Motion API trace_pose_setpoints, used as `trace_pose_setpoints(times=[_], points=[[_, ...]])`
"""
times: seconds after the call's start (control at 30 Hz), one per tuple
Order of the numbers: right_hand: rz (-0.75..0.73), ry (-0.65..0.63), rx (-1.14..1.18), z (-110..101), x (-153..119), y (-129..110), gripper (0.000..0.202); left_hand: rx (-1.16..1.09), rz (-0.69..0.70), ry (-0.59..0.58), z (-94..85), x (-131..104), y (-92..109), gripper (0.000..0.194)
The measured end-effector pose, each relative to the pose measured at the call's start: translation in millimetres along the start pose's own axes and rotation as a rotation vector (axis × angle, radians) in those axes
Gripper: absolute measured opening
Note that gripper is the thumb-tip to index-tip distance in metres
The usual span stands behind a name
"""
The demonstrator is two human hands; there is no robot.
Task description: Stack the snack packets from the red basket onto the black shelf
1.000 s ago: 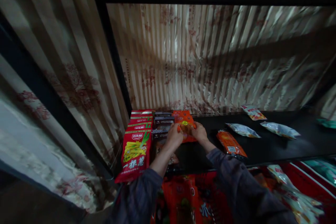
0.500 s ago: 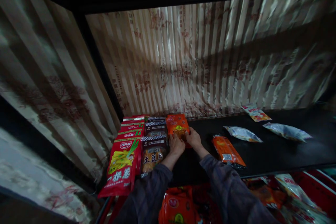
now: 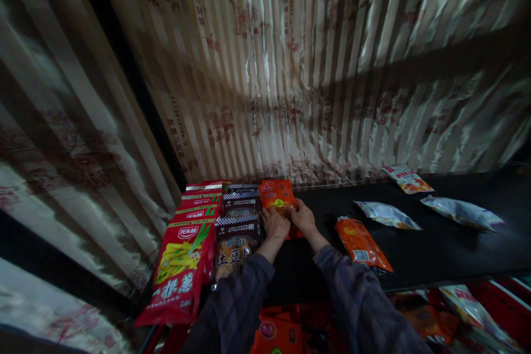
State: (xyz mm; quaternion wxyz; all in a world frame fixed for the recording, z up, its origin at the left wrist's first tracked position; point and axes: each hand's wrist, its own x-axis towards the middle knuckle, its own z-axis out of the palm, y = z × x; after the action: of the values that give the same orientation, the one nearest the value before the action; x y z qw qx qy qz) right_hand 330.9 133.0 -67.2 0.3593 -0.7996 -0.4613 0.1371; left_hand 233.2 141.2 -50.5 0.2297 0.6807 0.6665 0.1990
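Note:
An orange snack packet (image 3: 274,188) lies at the back of the black shelf against the wall covering. My left hand (image 3: 275,225) grips its lower left side, fingers bent over the front. My right hand (image 3: 304,218) pinches the opposite edge; part of the packet's lower end is hidden behind my hands. Just left of my left hand is a row of overlapping dark potato-chip packets (image 3: 235,239). Beyond these, red snack bags (image 3: 178,265) overlap in another row, the nearest one showing yellow sticks and green onion.
A lone orange packet (image 3: 364,244) lies to the right of my hands. Farther right are white snack bags (image 3: 388,214). Below the shelf's front edge are more orange packets (image 3: 279,334) and mixed bags. A dark post (image 3: 141,94) stands at the left.
The view has shifted slightly, so the left-hand rows appear lower and farther left. Both hands stay on the orange packet, with only a small shift of the left fingers.

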Motion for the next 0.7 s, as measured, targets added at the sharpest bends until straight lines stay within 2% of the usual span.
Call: trace_pose_setpoints(times=[0.3, 0.7], points=[[0.016, 0.005, 0.020, 8.4, -3.0, 3.5, 0.041, 0.044, 0.046, -0.015, -9.3, -5.4, -5.8, 0.052], [-0.010, 0.043, -0.049, 13.8, -3.6, 6.4, 0.037, 0.144, 0.110, -0.039, -10.4, -5.9, -8.9, 0.049]])
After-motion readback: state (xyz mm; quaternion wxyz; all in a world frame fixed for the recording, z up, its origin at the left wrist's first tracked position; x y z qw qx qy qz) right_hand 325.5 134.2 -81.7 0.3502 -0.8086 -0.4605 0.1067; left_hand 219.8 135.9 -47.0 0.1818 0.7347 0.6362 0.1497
